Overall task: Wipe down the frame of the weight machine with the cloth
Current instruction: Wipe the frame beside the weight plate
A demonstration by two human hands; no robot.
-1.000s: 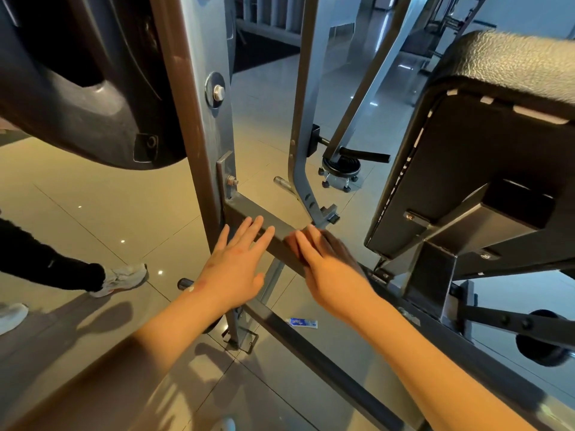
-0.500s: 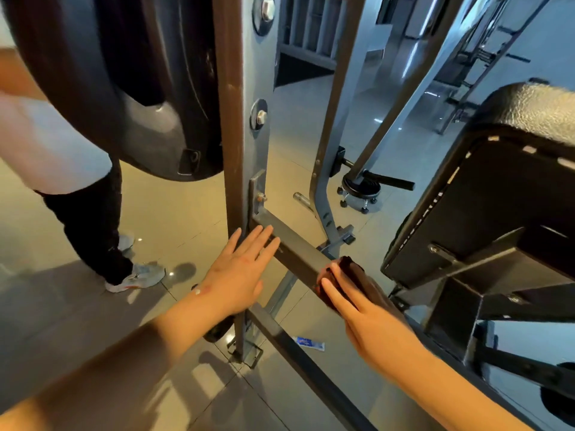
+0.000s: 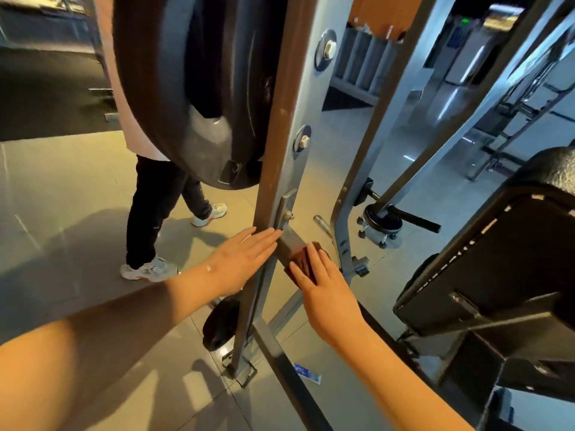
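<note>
- Cloth (image 3: 304,259), dark brown, is lying bunched on the sloping crossbar (image 3: 287,241) of the machine frame, just below the bolted bracket (image 3: 285,209).
- R hand (image 3: 323,293) is pressing down on the cloth w/ fingers straight and slightly apart, not curling round it; forearm is reaching in from bottom right.
- L hand (image 3: 245,259) is lying flat, palm down, fingers straight and together, tips touching the upright post (image 3: 289,119) right at the crossbar joint; bare forearm is coming in from bottom left.
- Black weight plate (image 3: 193,88) is hanging on the post's left side, above the L hand.
- Black padded bench (image 3: 497,259) is sitting at right, near the R hand.
- 2nd person (image 3: 155,206) is standing behind the plate, in dark trousers and white sneakers.
- Glossy grey tiled floor (image 3: 62,197) is showing shadows; a small blue wrapper (image 3: 306,373) is lying beside the base bar.
- More gym frames are standing in the bkgd.
</note>
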